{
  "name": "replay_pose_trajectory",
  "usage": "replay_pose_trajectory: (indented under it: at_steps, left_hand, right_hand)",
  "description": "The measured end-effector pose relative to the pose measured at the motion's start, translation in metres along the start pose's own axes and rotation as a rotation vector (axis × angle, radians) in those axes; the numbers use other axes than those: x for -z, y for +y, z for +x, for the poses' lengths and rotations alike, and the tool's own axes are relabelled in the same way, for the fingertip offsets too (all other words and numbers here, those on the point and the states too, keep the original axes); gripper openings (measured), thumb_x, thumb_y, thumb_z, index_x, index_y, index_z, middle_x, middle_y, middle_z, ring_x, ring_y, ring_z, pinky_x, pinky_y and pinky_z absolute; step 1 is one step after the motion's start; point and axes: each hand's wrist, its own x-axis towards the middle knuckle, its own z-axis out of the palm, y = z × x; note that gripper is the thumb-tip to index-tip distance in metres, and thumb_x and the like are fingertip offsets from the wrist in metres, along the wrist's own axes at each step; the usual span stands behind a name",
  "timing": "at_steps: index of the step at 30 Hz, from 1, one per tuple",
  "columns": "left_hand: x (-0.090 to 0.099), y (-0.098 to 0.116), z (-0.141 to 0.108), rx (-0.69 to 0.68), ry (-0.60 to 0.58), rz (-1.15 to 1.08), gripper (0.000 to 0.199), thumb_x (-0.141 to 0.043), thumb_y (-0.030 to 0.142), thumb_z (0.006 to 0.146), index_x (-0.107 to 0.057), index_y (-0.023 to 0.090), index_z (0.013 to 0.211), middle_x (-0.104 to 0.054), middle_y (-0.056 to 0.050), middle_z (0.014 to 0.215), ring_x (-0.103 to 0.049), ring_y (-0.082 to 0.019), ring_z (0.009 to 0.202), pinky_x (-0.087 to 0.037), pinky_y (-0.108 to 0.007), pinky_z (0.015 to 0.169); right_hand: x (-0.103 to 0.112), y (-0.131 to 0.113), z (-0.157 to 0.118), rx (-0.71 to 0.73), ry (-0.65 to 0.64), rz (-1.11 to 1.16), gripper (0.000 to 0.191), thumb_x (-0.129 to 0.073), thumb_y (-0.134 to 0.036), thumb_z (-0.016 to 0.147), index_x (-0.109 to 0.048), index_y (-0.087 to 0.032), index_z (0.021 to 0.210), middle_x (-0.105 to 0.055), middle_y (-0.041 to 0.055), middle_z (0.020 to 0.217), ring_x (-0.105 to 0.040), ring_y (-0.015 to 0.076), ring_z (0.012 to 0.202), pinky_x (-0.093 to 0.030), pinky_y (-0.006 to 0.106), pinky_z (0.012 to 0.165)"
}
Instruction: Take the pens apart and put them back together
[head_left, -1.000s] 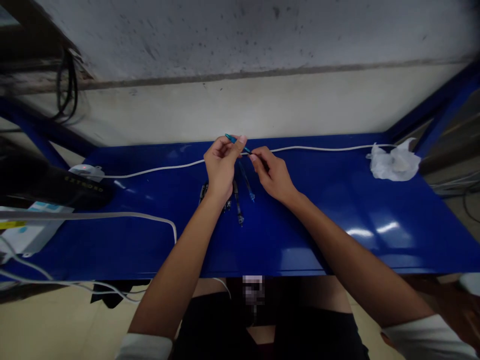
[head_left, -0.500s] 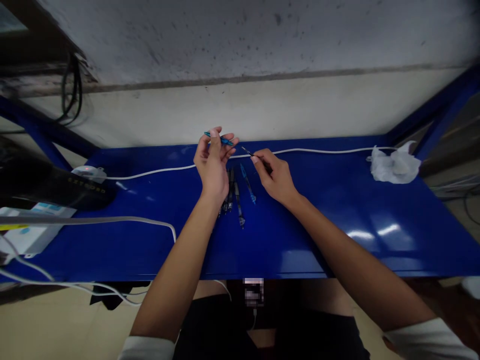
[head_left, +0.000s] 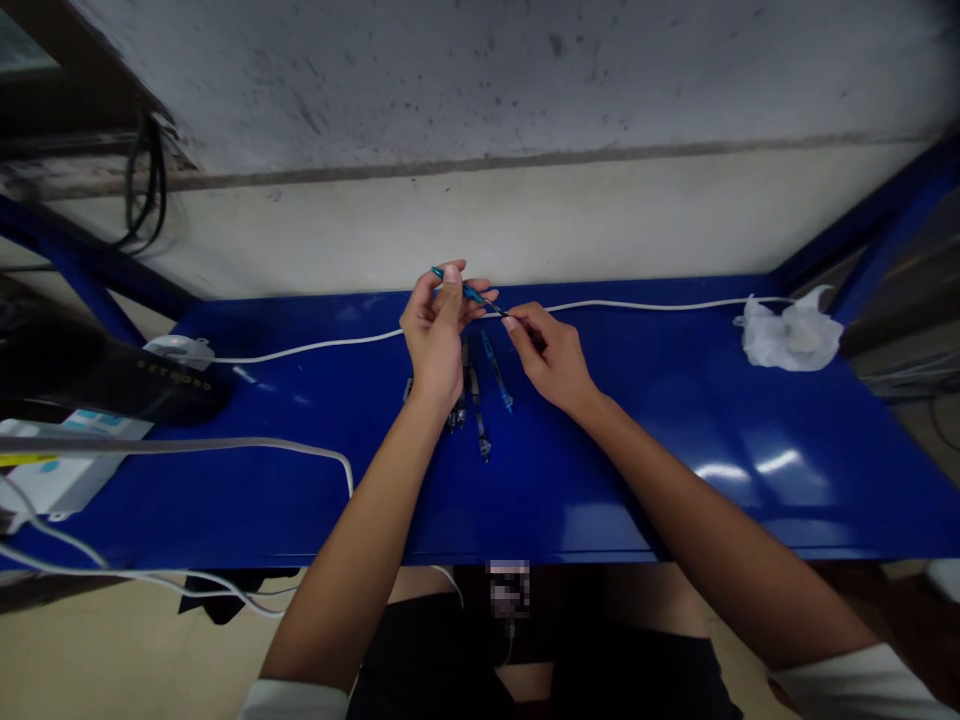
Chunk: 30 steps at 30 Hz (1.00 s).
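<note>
My left hand (head_left: 439,325) pinches a blue pen barrel (head_left: 472,293) between thumb and fingers, tilted down to the right. Closed at the fingertips, my right hand (head_left: 551,350) holds a slim dark pen piece (head_left: 500,311). That piece's light-coloured end meets the lower end of the barrel, but I cannot tell whether it is inside. Below the hands, another blue pen (head_left: 496,370) lies on the blue table (head_left: 570,460). Several black pens with clear parts, such as a black pen (head_left: 478,415), lie beside it, partly hidden by my left wrist.
A white cable (head_left: 637,304) runs along the back of the table. At the right lies a crumpled white plastic bag (head_left: 791,335). A large black cylinder (head_left: 150,375), a white box (head_left: 82,470) and loose cables occupy the left. Behind the table rises a wall (head_left: 525,215).
My left hand has moved right with the blue barrel, closing the gap to the dark piece. My right hand has barely moved.
</note>
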Motion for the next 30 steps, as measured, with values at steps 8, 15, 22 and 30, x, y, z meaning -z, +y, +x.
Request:
replay_pose_trajectory:
  at_steps: [8, 15, 22, 30]
  left_hand:
    - [0.002, 0.001, 0.001, -0.028, -0.002, 0.029, 0.037, -0.080, 0.061, 0.098, -0.076, 0.027, 0.114, -0.084, -0.005, 0.102, -0.083, -0.020, 0.093, -0.065, -0.030, 0.082]
    - [0.001, -0.003, 0.000, -0.021, -0.032, 0.042, 0.035, -0.080, 0.058, 0.099, -0.077, 0.027, 0.113, -0.084, -0.005, 0.101, -0.084, -0.020, 0.093, -0.066, -0.030, 0.081]
    - [-0.003, -0.004, -0.005, -0.027, -0.144, 0.128, 0.027, -0.081, 0.050, 0.100, -0.079, 0.026, 0.112, -0.085, -0.005, 0.098, -0.085, -0.022, 0.095, -0.066, -0.031, 0.082]
    - [-0.002, -0.010, -0.003, 0.018, -0.282, 0.048, 0.046, -0.100, 0.032, 0.081, -0.079, 0.023, 0.121, -0.085, -0.011, 0.109, -0.083, -0.027, 0.107, -0.064, -0.039, 0.100]
  right_hand:
    - [0.000, -0.001, 0.000, -0.006, -0.015, -0.014, 0.036, -0.051, -0.057, 0.114, -0.069, -0.026, 0.110, -0.058, -0.0019, 0.077, -0.048, 0.0155, 0.062, -0.038, 0.033, 0.062]
    - [0.000, -0.001, 0.000, 0.004, -0.017, -0.023, 0.033, -0.052, -0.053, 0.115, -0.070, -0.025, 0.113, -0.060, -0.0023, 0.078, -0.050, 0.0153, 0.063, -0.039, 0.033, 0.065]
    - [-0.001, 0.001, 0.000, -0.002, 0.013, 0.013, 0.033, -0.053, -0.056, 0.114, -0.069, -0.027, 0.112, -0.064, -0.0015, 0.081, -0.051, 0.0154, 0.063, -0.038, 0.033, 0.063]
    - [0.000, 0.002, 0.001, -0.036, 0.075, 0.019, 0.038, -0.056, -0.061, 0.112, -0.057, -0.026, 0.096, -0.061, -0.0033, 0.074, -0.050, 0.0141, 0.060, -0.038, 0.033, 0.062]
